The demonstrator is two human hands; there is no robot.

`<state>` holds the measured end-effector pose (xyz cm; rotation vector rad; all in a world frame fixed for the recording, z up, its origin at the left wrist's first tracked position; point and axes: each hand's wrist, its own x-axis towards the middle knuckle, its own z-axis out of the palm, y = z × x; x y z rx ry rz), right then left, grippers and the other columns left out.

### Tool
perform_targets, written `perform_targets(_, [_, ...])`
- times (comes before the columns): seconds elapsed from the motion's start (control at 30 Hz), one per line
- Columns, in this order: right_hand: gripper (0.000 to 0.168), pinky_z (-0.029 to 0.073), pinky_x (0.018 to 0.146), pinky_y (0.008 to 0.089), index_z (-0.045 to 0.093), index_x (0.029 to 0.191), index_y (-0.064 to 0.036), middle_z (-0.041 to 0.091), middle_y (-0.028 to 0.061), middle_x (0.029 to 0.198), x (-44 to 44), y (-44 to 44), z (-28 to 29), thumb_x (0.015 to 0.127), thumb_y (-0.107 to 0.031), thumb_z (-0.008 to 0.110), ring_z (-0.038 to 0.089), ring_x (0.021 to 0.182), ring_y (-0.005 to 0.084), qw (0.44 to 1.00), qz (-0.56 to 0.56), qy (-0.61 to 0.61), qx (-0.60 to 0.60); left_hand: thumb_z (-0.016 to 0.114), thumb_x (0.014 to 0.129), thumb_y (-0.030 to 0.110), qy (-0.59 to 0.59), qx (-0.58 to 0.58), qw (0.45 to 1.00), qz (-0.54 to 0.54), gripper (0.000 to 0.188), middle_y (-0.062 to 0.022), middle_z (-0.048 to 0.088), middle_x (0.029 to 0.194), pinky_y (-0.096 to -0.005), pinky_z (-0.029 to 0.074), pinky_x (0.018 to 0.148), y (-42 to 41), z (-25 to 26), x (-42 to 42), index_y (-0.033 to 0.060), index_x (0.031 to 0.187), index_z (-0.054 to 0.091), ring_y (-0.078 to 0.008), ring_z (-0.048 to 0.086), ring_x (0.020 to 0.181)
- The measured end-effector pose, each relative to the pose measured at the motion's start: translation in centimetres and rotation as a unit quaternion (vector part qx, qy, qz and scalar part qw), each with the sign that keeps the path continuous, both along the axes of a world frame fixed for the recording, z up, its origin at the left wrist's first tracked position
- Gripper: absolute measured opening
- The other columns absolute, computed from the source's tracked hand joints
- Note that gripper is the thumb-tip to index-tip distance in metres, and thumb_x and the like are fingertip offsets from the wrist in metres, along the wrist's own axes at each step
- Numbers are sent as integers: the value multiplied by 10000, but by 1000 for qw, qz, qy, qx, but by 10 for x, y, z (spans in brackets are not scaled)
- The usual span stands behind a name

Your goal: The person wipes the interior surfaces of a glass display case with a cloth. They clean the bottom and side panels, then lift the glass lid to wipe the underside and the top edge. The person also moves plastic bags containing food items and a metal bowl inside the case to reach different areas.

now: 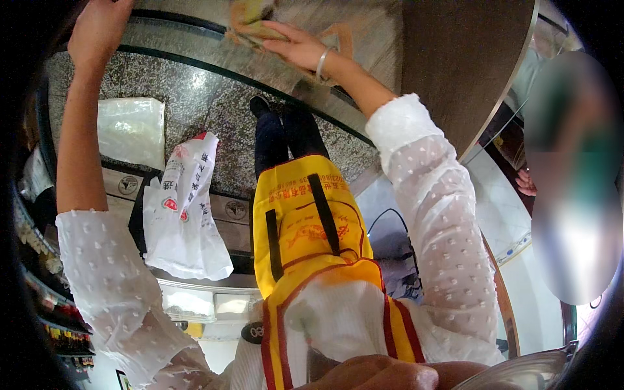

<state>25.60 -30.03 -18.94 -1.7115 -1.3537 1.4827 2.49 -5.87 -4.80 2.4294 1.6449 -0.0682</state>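
Note:
My right hand (300, 48), with a pale bangle at its wrist, presses a yellowish cloth (248, 22) against the wood-grained surface near the top of the view. The cloth is blurred and partly cut off by the picture's edge. My left hand (100, 36) is raised at the upper left, its fingers cut off by the top edge, so what it touches is hidden. A glass panel with a dark edge (209, 68) curves across below both hands. I wear a yellow apron (312, 209) with red trim over white clothing.
Below the panel lie a clear plastic packet (131, 129) and a white printed plastic bag (187, 209), beside cardboard boxes (234, 207). A dark brown panel (453, 63) stands at the right. Another person (575, 185), blurred, is at the far right. Shelves with packaged goods (68, 336) are lower left.

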Motion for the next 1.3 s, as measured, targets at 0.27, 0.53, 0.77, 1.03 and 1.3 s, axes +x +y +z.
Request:
perform_targets(0.27, [422, 422, 878, 303, 567, 1155, -50, 526, 92, 1148, 22, -3, 143, 805, -272, 644, 498, 1100, 200, 964, 22, 264, -10, 447, 866, 570, 53, -2, 999, 5, 480, -93, 632, 1122, -392, 463, 840, 7, -7, -13, 246, 1191, 586, -330, 594, 1028])
perform_targets(0.53, [192, 450, 664, 384, 640, 769, -108, 497, 72, 828, 71, -159, 237, 603, -204, 641, 534, 777, 283, 970, 129, -196, 65, 469, 861, 564, 65, -9, 997, 29, 497, -92, 618, 1159, -389, 460, 851, -3, 4, -1, 221, 1202, 584, -323, 591, 1040])
perform_targets(0.77, [154, 444, 614, 341, 637, 841, -75, 551, 102, 785, 83, -374, 259, 707, -142, 602, 547, 690, 258, 916, -209, 3, -343, 464, 864, 546, 41, 28, 999, -14, 440, -57, 653, 1082, -370, 480, 798, 7, -13, -17, 263, 1171, 601, -288, 617, 990])
perform_targets(1.03, [292, 446, 621, 283, 590, 1065, 14, 583, 13, 792, 49, -407, 237, 809, -110, 523, 542, 705, 127, 785, -378, -1, -490, 500, 888, 490, -45, 69, 996, -36, 360, -22, 666, 1069, -336, 485, 780, 6, -7, -23, 267, 1139, 630, -226, 640, 952])
perform_targets(1.3, [451, 339, 992, 303, 461, 1279, 5, 537, 83, 1218, 0, -294, 273, 859, -134, 546, 481, 1150, 197, 710, -606, 304, -190, 756, 705, 220, -378, -322, 843, -209, 520, -117, 584, 1110, -362, 410, 934, -238, 82, 63, 48, 1151, 552, -242, 536, 1082])
